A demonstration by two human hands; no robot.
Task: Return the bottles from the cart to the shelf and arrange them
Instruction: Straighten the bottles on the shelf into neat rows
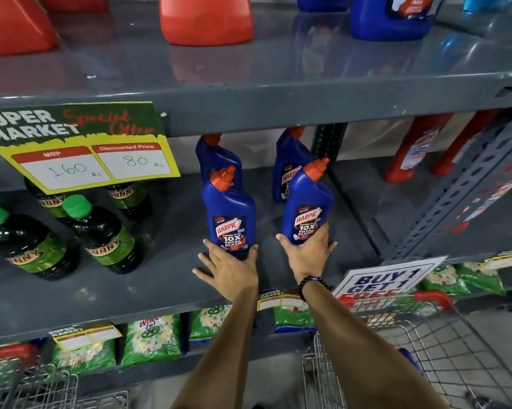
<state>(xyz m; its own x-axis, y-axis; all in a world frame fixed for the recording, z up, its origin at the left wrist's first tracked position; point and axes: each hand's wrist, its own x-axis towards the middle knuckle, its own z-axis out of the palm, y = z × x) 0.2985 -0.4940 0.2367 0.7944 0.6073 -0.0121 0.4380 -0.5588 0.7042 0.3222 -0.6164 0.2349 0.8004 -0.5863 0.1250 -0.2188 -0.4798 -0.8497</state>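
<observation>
Two blue Harpic bottles with orange caps stand upright at the front of the grey middle shelf (166, 293). My left hand (229, 267) wraps the base of the left front bottle (229, 214). My right hand (308, 253) grips the base of the right front bottle (306, 206). Behind them stand two more Harpic bottles, one at the back left (216, 156) and one at the back right (287, 165). The wire cart (420, 343) sits at the lower right under my right forearm, with a blue item (411, 360) partly hidden inside.
Dark Sunny bottles (101, 234) with green caps stand to the left on the same shelf under a yellow price sign (80, 146). Red and blue jugs (204, 19) sit on the shelf above. Green detergent packs (148, 340) fill the shelf below. A slotted upright post (461, 184) bounds the right.
</observation>
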